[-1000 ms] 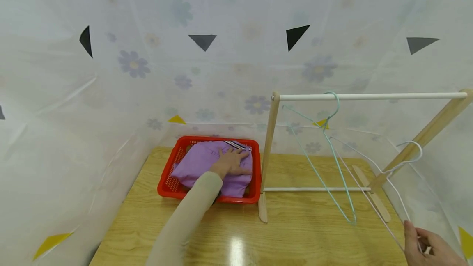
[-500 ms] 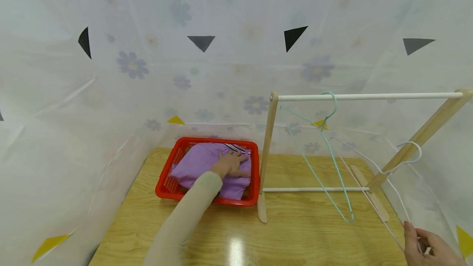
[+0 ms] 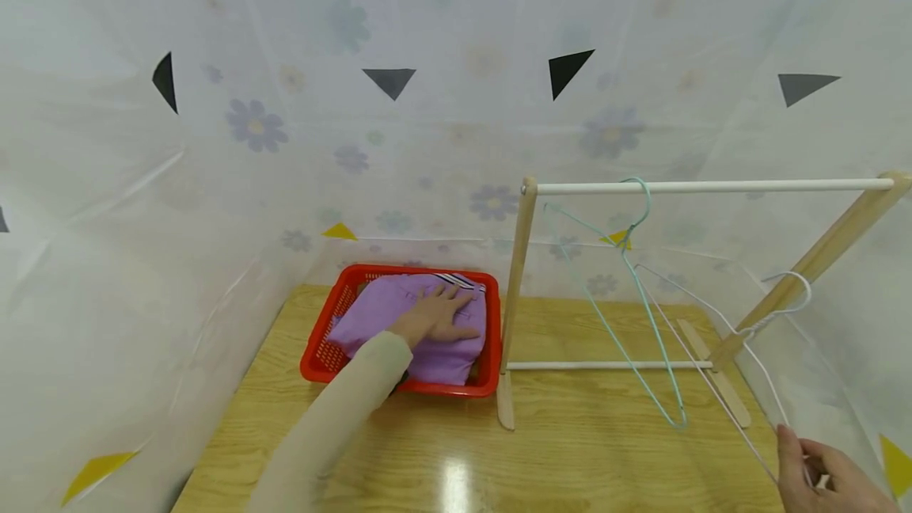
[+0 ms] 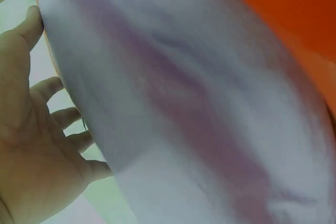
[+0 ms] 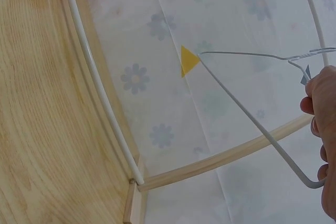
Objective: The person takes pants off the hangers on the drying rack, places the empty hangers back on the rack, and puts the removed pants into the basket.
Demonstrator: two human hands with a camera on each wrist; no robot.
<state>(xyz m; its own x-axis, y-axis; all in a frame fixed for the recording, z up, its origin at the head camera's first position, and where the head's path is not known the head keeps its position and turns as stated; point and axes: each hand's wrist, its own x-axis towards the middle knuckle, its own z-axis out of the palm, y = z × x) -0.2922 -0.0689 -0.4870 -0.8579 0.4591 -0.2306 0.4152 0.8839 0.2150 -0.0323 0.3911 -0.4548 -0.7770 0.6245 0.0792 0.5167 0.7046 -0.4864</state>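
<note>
My left hand (image 3: 436, 317) lies on a folded purple garment (image 3: 399, 303), fingers spread and fairly straight. The garment has a striped band at its far right edge and sits in a red plastic basket (image 3: 495, 370). Close up in the left wrist view, the fingertips touch the edge of the purple cloth (image 4: 173, 98). My right hand (image 3: 830, 475) grips one end of a pale pink-white wire hanger (image 3: 765, 370), holding it tilted in front of the rack with its hook free. Curled fingers of that hand (image 5: 326, 129) show around the hanger's end in the right wrist view.
A wooden rack with a white top rod (image 3: 748, 186) stands right of the basket. From the rod hangs a mint-green wire hanger (image 3: 651, 311). Everything stands on a wood-grain table (image 3: 570, 450), enclosed by pale flowered sheeting (image 3: 456, 117).
My left hand and forearm have shifted slightly left across the garment. The right hand keeps its grip on the hanger, almost still.
</note>
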